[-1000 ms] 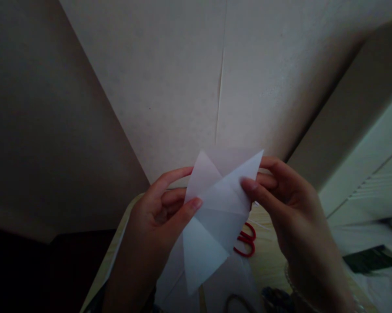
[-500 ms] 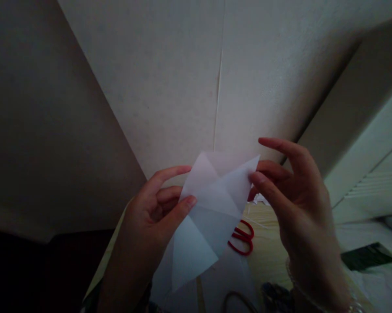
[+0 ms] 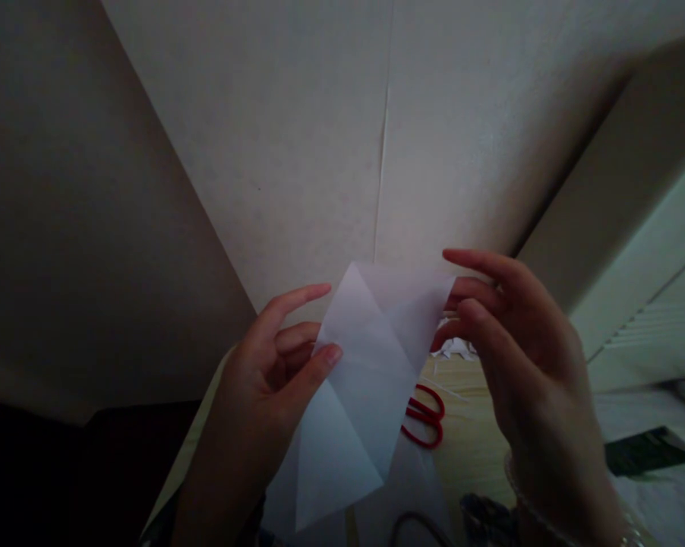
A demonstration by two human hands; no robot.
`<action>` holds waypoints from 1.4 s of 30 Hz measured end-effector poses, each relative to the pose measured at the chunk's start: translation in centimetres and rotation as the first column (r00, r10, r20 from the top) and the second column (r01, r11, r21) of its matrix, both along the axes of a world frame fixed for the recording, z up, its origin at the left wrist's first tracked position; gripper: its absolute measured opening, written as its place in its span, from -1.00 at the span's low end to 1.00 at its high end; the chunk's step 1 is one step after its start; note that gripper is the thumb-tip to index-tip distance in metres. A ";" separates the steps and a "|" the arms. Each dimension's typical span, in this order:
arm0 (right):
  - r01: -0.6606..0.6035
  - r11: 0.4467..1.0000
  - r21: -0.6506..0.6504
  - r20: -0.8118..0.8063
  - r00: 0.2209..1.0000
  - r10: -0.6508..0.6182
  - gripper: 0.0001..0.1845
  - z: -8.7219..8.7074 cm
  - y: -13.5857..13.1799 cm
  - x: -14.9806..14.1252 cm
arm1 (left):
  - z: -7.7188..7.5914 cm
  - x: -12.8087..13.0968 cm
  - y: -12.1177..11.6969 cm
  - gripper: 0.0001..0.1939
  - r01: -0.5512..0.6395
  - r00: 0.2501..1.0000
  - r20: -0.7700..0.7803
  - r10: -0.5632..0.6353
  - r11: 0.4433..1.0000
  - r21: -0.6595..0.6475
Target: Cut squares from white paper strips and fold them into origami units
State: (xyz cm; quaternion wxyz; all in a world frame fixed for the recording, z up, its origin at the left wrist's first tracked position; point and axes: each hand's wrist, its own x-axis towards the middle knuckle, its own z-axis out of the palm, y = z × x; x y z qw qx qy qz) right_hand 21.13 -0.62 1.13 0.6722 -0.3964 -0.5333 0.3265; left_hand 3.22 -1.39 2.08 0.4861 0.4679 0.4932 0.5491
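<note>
A folded sheet of white paper (image 3: 365, 380) is held up in front of me, with slanting creases and overlapping flaps. My left hand (image 3: 268, 387) pinches its left edge, thumb in front and fingers behind, the index finger stretched out past the edge. At the upper right corner is my right hand (image 3: 513, 349), its index finger raised and its thumb off the paper. Other right fingers reach to the sheet's right edge, their tips partly hidden behind it. Red-handled scissors (image 3: 427, 414) lie below, their blades hidden by the paper.
More white paper (image 3: 411, 486) lies on the light wooden table (image 3: 471, 448). Small white scraps (image 3: 456, 346) sit beyond the scissors. A dark cord-like loop (image 3: 419, 520) is near the front. At the right is a dark green flat item (image 3: 650, 450); a pale wall (image 3: 320, 152) rises behind.
My right thumb has let go of the paper's right flap and its index finger has lifted. That flap has swung back, so the sheet is more opened out. My left hand keeps its pinch.
</note>
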 end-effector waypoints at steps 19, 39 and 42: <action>-0.028 1.000 -0.005 -0.083 0.996 0.028 -0.77 -1.1 0.5 -2.0 | -0.5 0.4 0.0 -0.82 0.019 0.996 -0.084 -0.023 0.999 -0.048; 0.066 0.998 0.023 0.030 0.997 -0.066 -0.88 -0.9 0.7 -0.2 | -0.9 -0.5 0.4 -0.89 0.115 0.990 -0.088 -0.110 0.992 0.055; 0.042 0.999 0.020 0.079 0.996 -0.043 -0.80 -0.9 0.6 -0.3 | -0.8 -0.7 0.5 -0.90 0.143 0.984 -0.114 -0.138 0.989 0.037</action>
